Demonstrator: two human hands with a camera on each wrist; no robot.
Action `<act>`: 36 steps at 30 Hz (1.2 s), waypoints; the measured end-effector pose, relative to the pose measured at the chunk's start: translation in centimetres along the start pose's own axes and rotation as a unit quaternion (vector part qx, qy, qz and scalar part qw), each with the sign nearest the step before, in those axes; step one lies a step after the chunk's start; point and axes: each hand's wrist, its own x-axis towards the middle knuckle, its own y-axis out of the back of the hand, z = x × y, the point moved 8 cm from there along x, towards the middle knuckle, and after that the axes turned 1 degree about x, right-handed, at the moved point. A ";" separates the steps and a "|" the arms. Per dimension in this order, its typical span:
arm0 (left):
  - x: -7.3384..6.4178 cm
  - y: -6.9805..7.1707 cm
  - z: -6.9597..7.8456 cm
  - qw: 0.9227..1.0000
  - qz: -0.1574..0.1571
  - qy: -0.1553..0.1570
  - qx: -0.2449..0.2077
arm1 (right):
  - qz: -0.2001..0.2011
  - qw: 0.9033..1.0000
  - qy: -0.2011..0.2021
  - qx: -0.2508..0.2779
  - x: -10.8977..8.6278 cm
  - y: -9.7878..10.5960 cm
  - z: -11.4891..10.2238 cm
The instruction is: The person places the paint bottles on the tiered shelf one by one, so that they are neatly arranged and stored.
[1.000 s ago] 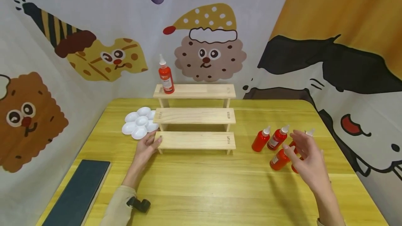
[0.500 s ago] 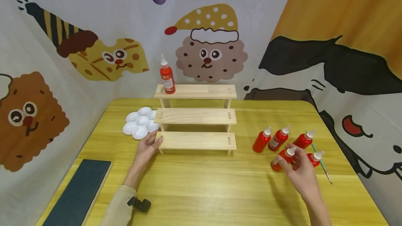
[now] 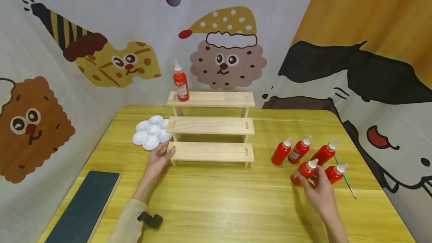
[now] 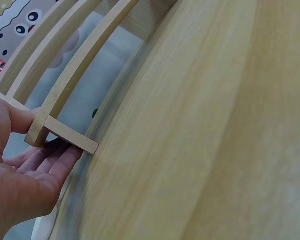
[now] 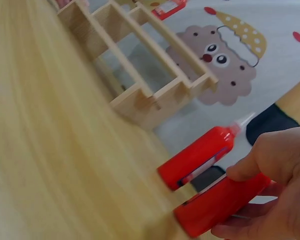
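Note:
A three-step wooden display stand (image 3: 210, 151) stands in the middle of the table. My left hand (image 3: 158, 160) holds the left end of its lowest step, thumb on top and fingers underneath in the left wrist view. At the right, my right hand (image 3: 321, 194) grips a red paint bottle (image 3: 302, 173) with a white pointed nozzle, thumb on one side and fingers round the other. Several like bottles stand close by, among them one red bottle (image 3: 281, 152) at the group's left. Another red paint bottle (image 3: 181, 85) stands upright on the top step's left end.
A white flower-shaped palette (image 3: 153, 130) lies left of the stand. A dark flat book-like thing (image 3: 84, 205) lies along the table's left side. One thin green paintbrush (image 3: 349, 185) lies behind the bottles at the right. A printed cloth hangs behind the table.
My right hand has come down and left from above the bottles, and its fingers have closed round the front one. The left hand keeps its hold on the stand.

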 end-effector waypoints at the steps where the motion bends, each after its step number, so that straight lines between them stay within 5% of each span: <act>1: 0.0 0.0 0.0 1.000 -0.001 -0.001 -0.003 | 0.002 1.000 0.000 -0.006 0.0 -0.1 0.3; 15: -0.1 -0.1 0.0 1.000 -0.001 -0.003 -0.007 | 0.036 0.999 0.026 -0.022 -0.4 -0.1 0.3; 22: -0.2 0.1 -0.1 1.000 -0.001 -0.003 0.001 | 0.058 0.995 0.085 0.006 -0.3 0.2 -2.0; 36: -0.2 0.1 0.0 1.000 0.000 -0.003 0.000 | 0.067 0.987 0.128 0.072 0.1 0.3 -7.4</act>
